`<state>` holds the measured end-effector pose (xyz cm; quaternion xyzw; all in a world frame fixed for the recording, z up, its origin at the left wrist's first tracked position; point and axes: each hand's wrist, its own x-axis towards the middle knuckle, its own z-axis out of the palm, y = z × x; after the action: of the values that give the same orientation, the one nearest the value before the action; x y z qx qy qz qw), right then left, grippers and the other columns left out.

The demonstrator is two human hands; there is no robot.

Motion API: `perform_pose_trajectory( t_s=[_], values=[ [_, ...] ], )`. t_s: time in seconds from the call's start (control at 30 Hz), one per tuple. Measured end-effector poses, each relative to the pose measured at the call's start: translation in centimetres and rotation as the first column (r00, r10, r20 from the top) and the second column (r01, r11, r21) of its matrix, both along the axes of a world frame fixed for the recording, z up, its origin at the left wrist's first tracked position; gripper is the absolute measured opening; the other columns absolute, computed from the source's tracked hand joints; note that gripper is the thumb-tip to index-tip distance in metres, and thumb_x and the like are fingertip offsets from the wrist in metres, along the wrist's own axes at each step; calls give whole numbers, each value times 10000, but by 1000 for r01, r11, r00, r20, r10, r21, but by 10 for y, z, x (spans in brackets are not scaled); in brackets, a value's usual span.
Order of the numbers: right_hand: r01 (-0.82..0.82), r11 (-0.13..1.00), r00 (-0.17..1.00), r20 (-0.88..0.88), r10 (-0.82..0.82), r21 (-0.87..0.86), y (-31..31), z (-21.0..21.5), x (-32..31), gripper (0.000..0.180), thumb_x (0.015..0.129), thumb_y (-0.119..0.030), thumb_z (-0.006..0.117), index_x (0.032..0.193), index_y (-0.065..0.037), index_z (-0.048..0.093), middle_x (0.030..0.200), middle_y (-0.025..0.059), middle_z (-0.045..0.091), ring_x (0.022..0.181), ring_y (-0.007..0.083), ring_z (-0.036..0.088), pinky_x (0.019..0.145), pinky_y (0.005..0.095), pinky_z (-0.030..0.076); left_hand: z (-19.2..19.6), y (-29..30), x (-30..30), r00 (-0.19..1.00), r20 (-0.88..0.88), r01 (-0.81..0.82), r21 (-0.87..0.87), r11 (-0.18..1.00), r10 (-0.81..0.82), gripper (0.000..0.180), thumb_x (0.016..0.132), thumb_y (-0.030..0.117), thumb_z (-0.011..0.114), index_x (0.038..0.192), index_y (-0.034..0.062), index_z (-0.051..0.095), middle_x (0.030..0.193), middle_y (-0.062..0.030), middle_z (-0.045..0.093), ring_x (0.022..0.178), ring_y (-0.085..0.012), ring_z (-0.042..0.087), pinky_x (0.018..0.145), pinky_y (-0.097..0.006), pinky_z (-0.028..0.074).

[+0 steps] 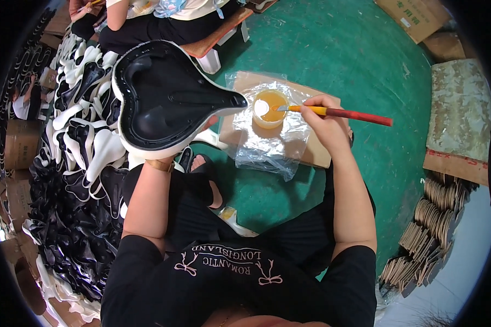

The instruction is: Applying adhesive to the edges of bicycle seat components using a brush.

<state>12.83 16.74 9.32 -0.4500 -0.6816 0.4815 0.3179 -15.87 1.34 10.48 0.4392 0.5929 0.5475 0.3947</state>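
My left hand (211, 122) holds up a bicycle saddle (166, 92), its black hollow underside facing me and a white edge round it. Most of that hand is hidden beneath the saddle; only some fingertips show near the narrow nose. In my right hand (326, 121) is a slim brush (360, 115) with a red and yellow handle, pinched between thumb and fingers. The brush's tip points left, at the right rim of a round tub (268, 124) of yellow liquid. Clear plastic sheeting (267, 152) lies under the tub, over a cardboard box (316, 155).
A large heap of white and black saddle parts (101, 147) lies at my left. Ahead, a seated person (158, 32) works by an orange-topped bench (218, 35). Stacked brown pieces (425, 229) and cardboard boxes (414, 16) stand at the right, on the green floor (387, 71).
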Motion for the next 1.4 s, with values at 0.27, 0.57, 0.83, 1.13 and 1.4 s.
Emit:
perform_pose_trajectory(
  t_s=[0.27, 0.57, 0.83, 1.13, 1.4],
  values=[
    [71, 997, 984, -167, -63, 42, 4, 17, 2, 108, 837, -85, 665, 878, -8, 601, 774, 23, 616, 706, 89, 581, 630, 229, 474, 6, -4, 20, 667, 742, 4, 79, 997, -62, 574, 795, 241, 751, 1285, 58, 514, 1208, -65, 592, 1051, -175, 574, 957, -315, 451],
    [5, 984, 997, -83, 10, 176, -15, 34, -6, 139, 810, -103, 701, 861, -4, 618, 803, 25, 629, 727, 73, 581, 633, 211, 466, 3, 34, 30, 706, 702, 159, -23, 987, -98, 566, 832, 248, 706, 1312, 47, 482, 1221, -68, 579, 1049, -165, 571, 947, -310, 453],
    [-36, 999, 983, -180, 35, -3, -6, 24, 6, 117, 801, -101, 686, 827, -11, 616, 788, 22, 626, 725, 70, 571, 636, 214, 460, 11, 41, 42, 685, 727, 270, -316, 909, 49, 402, 952, 153, 498, 1337, 49, 450, 1318, -126, 485, 1214, -194, 459, 1047, -304, 355],
    [-31, 1000, 978, -208, 30, 1, -5, 29, 0, 117, 787, -107, 684, 834, -14, 633, 813, 30, 637, 722, 90, 582, 657, 231, 470, -45, 28, 17, 907, 270, 344, -28, 939, -324, 387, 888, 71, 540, 1273, 69, 497, 1395, -157, 409, 1301, -300, 389, 1089, -362, 293],
    [-55, 911, 988, -109, 108, 408, -13, 38, 2, 77, 804, -32, 675, 856, 7, 634, 855, 72, 636, 804, 131, 601, 720, 255, 483, 22, 15, 46, 917, 229, 332, 17, 943, -327, 360, 941, 128, 507, 1283, 20, 494, 1373, -133, 438, 1241, -219, 453, 1060, -300, 337]
  ],
)
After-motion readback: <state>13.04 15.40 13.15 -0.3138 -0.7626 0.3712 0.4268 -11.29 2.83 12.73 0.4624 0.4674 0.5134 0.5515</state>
